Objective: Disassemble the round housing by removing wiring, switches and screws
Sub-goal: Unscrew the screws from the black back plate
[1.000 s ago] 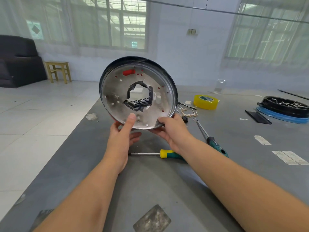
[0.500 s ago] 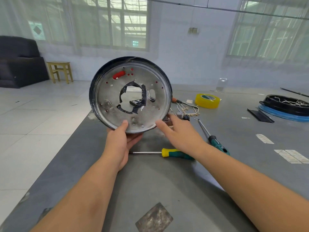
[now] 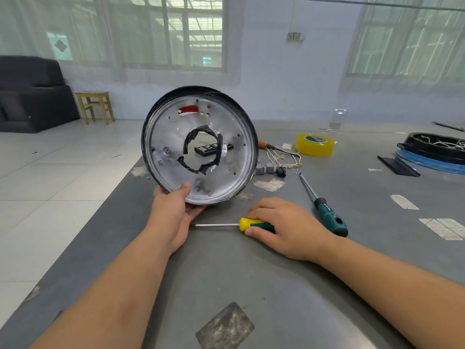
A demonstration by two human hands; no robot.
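Observation:
My left hand (image 3: 176, 212) grips the lower rim of the round metal housing (image 3: 166, 137) and holds it upright above the grey table (image 3: 226, 273), its silver inner face towards me. The face shows small holes, a few screws, a red patch near the top and a central opening edged with black tape. My right hand (image 3: 284, 227) lies on the table with its fingers curled round the yellow-and-green handle of a screwdriver (image 3: 247, 224); the shaft points left along the table. Loose wires with small grey switches (image 3: 276, 165) lie behind the housing.
A second green-handled screwdriver (image 3: 327, 212) lies to the right. A yellow tape roll (image 3: 314, 144) sits further back. A black round part on a blue ring (image 3: 435, 152) and a black strip (image 3: 397, 166) are at the far right. The table's left edge drops to a tiled floor.
My right hand let go of the housing's rim and came down onto the yellow-handled screwdriver. My left hand now holds the housing alone, and it has turned slightly.

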